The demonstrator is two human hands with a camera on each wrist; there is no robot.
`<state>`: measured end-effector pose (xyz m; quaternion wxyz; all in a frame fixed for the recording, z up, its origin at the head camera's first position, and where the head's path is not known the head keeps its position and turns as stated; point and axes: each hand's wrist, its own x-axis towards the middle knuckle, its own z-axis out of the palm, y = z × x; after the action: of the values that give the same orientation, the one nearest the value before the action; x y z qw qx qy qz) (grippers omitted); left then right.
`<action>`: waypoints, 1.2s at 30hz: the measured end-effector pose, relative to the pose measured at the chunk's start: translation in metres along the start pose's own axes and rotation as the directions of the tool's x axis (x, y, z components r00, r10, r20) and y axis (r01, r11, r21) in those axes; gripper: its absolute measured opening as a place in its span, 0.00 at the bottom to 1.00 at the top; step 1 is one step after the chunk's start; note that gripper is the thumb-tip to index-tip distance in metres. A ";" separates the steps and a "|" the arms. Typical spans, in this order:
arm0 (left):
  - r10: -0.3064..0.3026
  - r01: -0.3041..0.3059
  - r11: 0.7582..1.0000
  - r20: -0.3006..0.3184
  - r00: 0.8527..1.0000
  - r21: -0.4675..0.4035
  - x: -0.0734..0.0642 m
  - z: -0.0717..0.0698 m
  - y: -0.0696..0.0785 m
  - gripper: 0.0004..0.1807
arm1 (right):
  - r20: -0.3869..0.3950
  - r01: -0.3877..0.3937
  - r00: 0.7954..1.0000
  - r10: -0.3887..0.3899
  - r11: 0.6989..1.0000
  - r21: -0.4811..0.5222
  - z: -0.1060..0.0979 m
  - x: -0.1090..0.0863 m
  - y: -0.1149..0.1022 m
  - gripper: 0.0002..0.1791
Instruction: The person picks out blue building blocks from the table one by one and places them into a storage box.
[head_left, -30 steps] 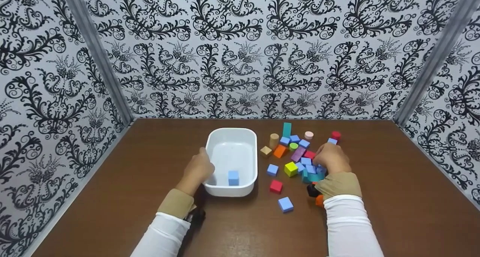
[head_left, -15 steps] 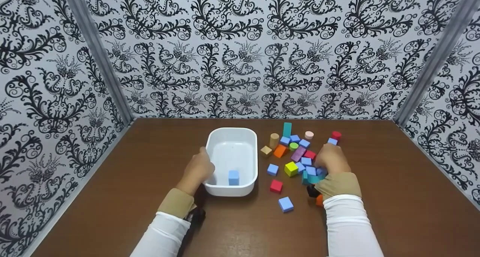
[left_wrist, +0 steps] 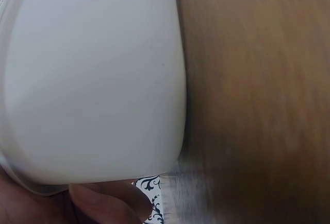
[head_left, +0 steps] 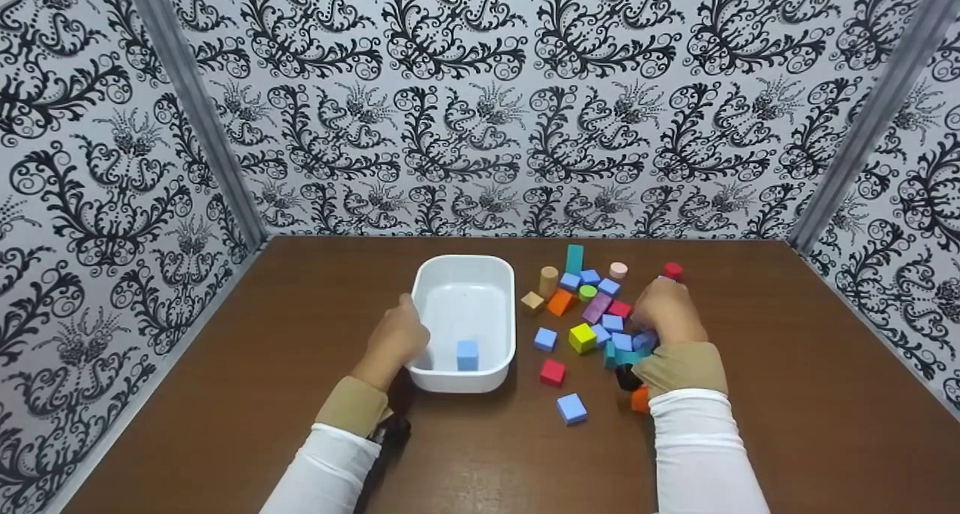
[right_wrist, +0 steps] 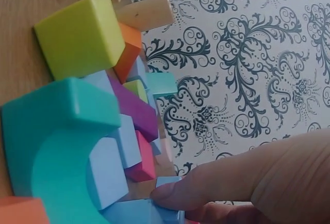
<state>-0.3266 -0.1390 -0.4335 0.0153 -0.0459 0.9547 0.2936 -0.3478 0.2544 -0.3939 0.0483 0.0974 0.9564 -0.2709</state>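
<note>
On the left, my left hand (head_left: pixel 397 338) grips the near left rim of a white plastic tub (head_left: pixel 463 382). In the left wrist view the tub's outer wall (left_wrist: pixel 98 80) fills much of the picture, with fingers and thumb at its rim. A light blue block (head_left: pixel 467 355) lies inside the tub. My right hand (head_left: pixel 666 311) is over the right side of a scatter of toy blocks. Its thumb lies across a blue block (right_wrist: pixel 168 183) in the right wrist view, pinching it; the other fingers are mostly hidden. A teal arch block (right_wrist: pixel 56 105) stands close by.
Loose blocks lie right of the tub, among them a yellow cube (head_left: pixel 582 338), a red block (head_left: pixel 553 373) and a wooden cylinder (head_left: pixel 548 281). A blue block (head_left: pixel 571 409) is nearest the front. Patterned walls (head_left: pixel 480 124) enclose the brown table (head_left: pixel 300 289).
My right hand has shifted slightly up and to the right, covering most of the blue block by the red cylinder. The left hand and the tub have stayed put.
</note>
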 end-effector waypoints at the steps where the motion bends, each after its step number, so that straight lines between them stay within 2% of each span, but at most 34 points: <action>1: 0.001 -0.001 1.000 -0.001 1.000 0.001 0.000 0.000 0.000 0.36 | -0.002 0.004 1.000 -0.004 1.000 0.009 -0.001 -0.001 -0.001 0.11; 6: 0.006 -0.006 1.000 -0.010 1.000 0.001 -0.001 -0.001 0.000 0.35 | -0.007 0.024 1.000 -0.023 0.999 0.047 -0.004 -0.003 -0.005 0.05; 12: 0.026 -0.026 1.000 -0.023 0.999 -0.012 -0.004 -0.002 0.001 0.32 | -0.017 0.083 0.996 -0.082 0.996 0.019 -0.005 -0.005 -0.016 0.16; 20: 0.017 -0.017 1.000 -0.027 0.999 -0.013 -0.004 -0.002 0.001 0.32 | 0.010 0.157 0.988 -0.156 0.987 -0.032 -0.003 -0.009 -0.038 0.19; 30: 0.011 -0.011 1.000 -0.024 1.000 -0.004 -0.003 -0.002 0.001 0.30 | 0.043 0.233 0.971 -0.234 0.972 0.026 0.003 -0.024 -0.066 0.19; 36: -0.008 0.008 1.000 -0.011 1.000 0.000 -0.002 -0.002 0.002 0.32 | 0.063 0.263 0.961 -0.267 0.962 0.069 0.001 -0.035 -0.082 0.22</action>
<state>-0.3247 -0.1383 -0.4307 0.0112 -0.0516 0.9546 0.2932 -0.3310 0.1802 -0.3482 0.0431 -0.0400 0.9499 -0.3069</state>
